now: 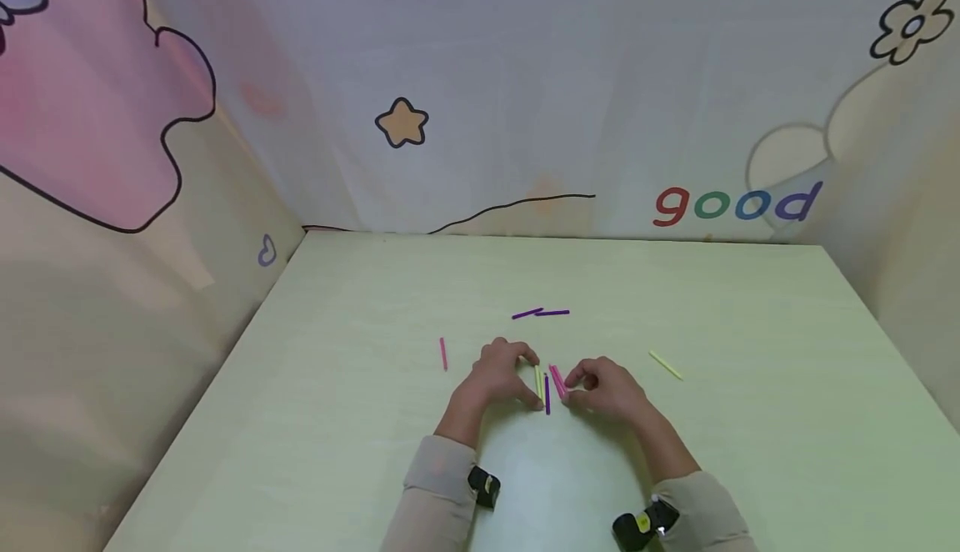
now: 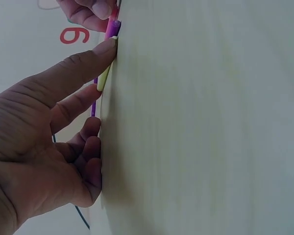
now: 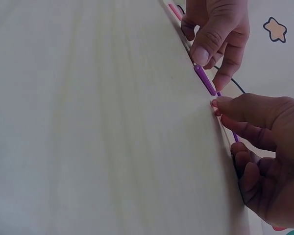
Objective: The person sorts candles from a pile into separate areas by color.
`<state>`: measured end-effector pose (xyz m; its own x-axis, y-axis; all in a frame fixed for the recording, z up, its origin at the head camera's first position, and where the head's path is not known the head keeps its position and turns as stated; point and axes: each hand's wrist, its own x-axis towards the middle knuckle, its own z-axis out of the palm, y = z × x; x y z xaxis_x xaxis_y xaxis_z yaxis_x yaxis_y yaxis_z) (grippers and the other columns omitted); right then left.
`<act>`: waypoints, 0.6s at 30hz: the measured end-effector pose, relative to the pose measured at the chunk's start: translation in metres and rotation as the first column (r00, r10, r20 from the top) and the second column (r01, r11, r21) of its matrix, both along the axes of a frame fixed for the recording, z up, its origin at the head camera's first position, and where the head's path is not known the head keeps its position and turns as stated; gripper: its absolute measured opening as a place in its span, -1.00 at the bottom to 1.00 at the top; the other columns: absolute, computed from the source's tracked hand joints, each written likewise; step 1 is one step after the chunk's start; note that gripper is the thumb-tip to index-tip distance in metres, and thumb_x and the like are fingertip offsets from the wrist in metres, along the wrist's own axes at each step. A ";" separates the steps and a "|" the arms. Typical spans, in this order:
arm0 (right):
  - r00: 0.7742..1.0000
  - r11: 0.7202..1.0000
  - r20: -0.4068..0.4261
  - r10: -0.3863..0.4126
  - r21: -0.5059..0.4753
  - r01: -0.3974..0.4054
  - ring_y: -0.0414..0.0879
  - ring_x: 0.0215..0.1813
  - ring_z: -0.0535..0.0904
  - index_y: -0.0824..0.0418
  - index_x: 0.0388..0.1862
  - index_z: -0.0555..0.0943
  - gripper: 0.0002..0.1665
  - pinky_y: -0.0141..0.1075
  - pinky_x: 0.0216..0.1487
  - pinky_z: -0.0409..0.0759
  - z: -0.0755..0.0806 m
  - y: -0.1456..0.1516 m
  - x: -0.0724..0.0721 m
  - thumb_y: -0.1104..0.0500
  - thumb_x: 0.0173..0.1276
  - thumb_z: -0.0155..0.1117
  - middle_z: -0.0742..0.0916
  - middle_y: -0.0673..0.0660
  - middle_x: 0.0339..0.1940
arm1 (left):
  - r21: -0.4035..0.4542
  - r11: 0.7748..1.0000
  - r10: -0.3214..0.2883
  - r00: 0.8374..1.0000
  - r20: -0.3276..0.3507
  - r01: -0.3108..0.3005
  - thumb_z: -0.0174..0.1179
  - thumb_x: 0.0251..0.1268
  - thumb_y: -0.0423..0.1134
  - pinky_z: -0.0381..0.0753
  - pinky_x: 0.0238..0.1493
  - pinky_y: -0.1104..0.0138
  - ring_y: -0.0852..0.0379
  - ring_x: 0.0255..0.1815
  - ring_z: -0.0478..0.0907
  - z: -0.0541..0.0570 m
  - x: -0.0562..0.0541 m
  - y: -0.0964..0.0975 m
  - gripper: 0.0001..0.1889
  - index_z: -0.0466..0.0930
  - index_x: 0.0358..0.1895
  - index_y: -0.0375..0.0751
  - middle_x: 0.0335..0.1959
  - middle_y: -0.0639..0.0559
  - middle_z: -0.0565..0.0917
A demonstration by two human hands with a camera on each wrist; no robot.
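My left hand [image 1: 501, 375] holds a pair of pale yellow sticks [image 1: 539, 385] end to end, the thumb at the near ends and the index finger at the far ends. In the left wrist view, the yellow stick [image 2: 104, 77] shows between thumb and index finger. Just right of these lies a short purple stick [image 1: 547, 395], pointing toward me. Beyond it my right hand [image 1: 606, 388] pinches two pink sticks [image 1: 557, 381] lying side by side at a slant. Their ends show at the right thumb tip in the right wrist view.
Two purple sticks [image 1: 551, 313] lie farther back, meeting at their ends. A single pink stick [image 1: 443, 353] is off to the left, and a lone yellow stick [image 1: 665, 365] to the right. The pale green table [image 1: 360, 302] meets a printed cloth backdrop [image 1: 480, 160] behind.
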<state>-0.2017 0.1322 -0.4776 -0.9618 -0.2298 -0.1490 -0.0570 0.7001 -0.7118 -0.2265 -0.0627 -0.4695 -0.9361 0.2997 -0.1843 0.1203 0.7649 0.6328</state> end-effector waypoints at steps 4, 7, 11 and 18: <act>1.000 1.000 -0.003 0.010 0.001 -0.010 -0.06 -0.31 0.34 0.16 -0.37 0.65 -0.86 -0.24 -0.32 0.32 -0.002 -0.001 0.001 0.23 0.06 0.43 0.49 0.04 -0.45 | -0.007 1.000 0.004 1.000 0.010 -0.004 0.60 -0.41 -0.14 0.38 -0.11 0.08 -0.03 -0.05 0.30 0.001 0.001 -0.001 -0.45 0.61 -0.16 0.00 -0.17 0.00 0.40; 1.000 1.000 -0.010 0.014 0.004 -0.014 -0.06 -0.30 0.34 0.16 -0.38 0.65 -0.86 -0.24 -0.31 0.33 -0.003 -0.002 0.001 0.24 0.05 0.43 0.49 0.04 -0.45 | 0.000 1.000 0.006 1.000 0.006 -0.006 0.60 -0.42 -0.15 0.38 -0.13 0.10 -0.02 -0.06 0.30 0.001 0.001 -0.001 -0.46 0.61 -0.17 0.00 -0.19 0.01 0.40; 0.999 1.000 -0.027 0.030 0.006 -0.029 -0.07 -0.31 0.34 0.15 -0.40 0.67 -0.89 -0.24 -0.33 0.32 -0.001 -0.002 0.002 0.24 0.05 0.42 0.48 0.03 -0.46 | 0.002 1.000 0.002 1.000 -0.010 -0.002 0.60 -0.41 -0.15 0.38 -0.14 0.11 -0.02 -0.07 0.30 0.001 0.000 -0.002 -0.46 0.61 -0.18 0.00 -0.18 0.01 0.40; 0.998 0.999 -0.039 0.042 0.010 -0.042 -0.09 -0.33 0.33 0.12 -0.46 0.69 -0.95 -0.25 -0.35 0.32 -0.002 -0.002 0.002 0.25 0.07 0.41 0.50 0.01 -0.48 | -0.001 1.000 -0.015 1.000 -0.019 0.015 0.59 -0.41 -0.14 0.36 -0.13 0.08 -0.04 -0.07 0.30 0.002 0.001 -0.001 -0.48 0.62 -0.19 0.00 -0.18 0.00 0.39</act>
